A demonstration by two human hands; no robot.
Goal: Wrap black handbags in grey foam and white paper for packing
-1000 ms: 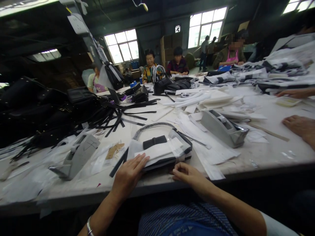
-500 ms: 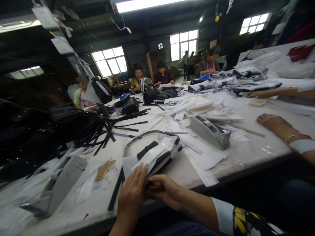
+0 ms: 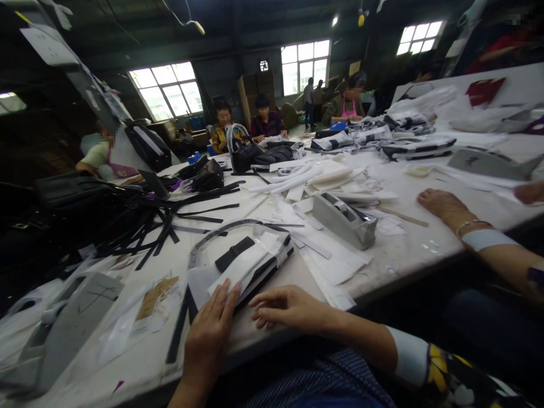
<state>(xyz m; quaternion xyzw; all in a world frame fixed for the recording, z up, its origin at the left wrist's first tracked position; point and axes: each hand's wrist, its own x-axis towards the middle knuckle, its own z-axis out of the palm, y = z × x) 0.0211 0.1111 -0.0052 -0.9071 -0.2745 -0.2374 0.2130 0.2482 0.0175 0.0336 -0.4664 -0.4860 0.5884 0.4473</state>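
A black handbag (image 3: 278, 255) lies on the table before me, partly covered with white wrapping. Its arched handle (image 3: 196, 249) is wrapped too and points away to the left. My left hand (image 3: 208, 323) rests on the bag's near left end, the fingers stretched flat over the white wrapping; its thumb side is partly hidden. Just right of it, my right hand (image 3: 289, 309) hovers over the table edge, apart from the bag. Its fingers are loosely bent and spread, with nothing visible in them.
Grey tape dispensers stand left (image 3: 79, 317) and right (image 3: 346, 221). Black strips (image 3: 170, 221) and white sheets (image 3: 340, 260) litter the table. A co-worker's hand (image 3: 442, 204) rests at the right. Several people sit across the table, near more bags (image 3: 208, 175).
My right hand has come away from the bag's near edge and moved to the right, its fingers now apart. My left hand stays on the bag. The view has shifted right.
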